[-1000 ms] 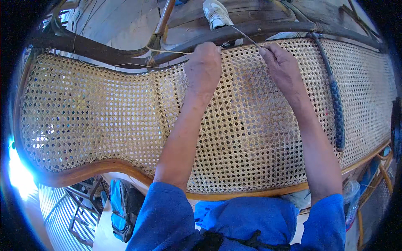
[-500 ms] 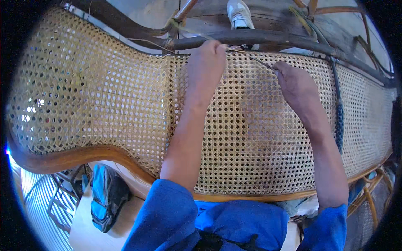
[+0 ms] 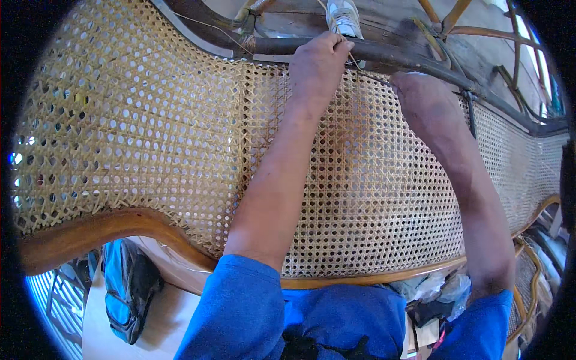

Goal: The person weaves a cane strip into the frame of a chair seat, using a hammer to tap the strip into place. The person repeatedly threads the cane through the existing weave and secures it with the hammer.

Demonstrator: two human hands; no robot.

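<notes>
Left hand [image 3: 319, 67] is up at the far edge of the woven cane panel [image 3: 378, 180], a bit left of that edge's middle, and on my feed the thumb and index finger are pinched tight with no real gap. They've got a thin, pale cane strand [image 3: 353, 57]; one bit pokes out below the fingertips, and the rest runs up past the dark rail [image 3: 414, 58] and across a light-coloured shoe [image 3: 344, 19] beyond that edge. Right hand [image 3: 427, 101] is farther along the same edge, just left of a dark strap [image 3: 471, 114] hanging over the panel. It's bent over with the knuckles up and the fingers tucked under, so honestly I can't tell from here how tightly it's closed or what's in it. There's a skinny dark line between the two hands, but I can't make out if that's a tool or just the panel's edge. Both forearms reach over the weave from the brown wooden rail [image 3: 375, 278] on the near edge. Past that rail, off the left part, I've got a blue and black backpack [image 3: 127, 294], and off the right part, some clear plastic [image 3: 455, 294].
</notes>
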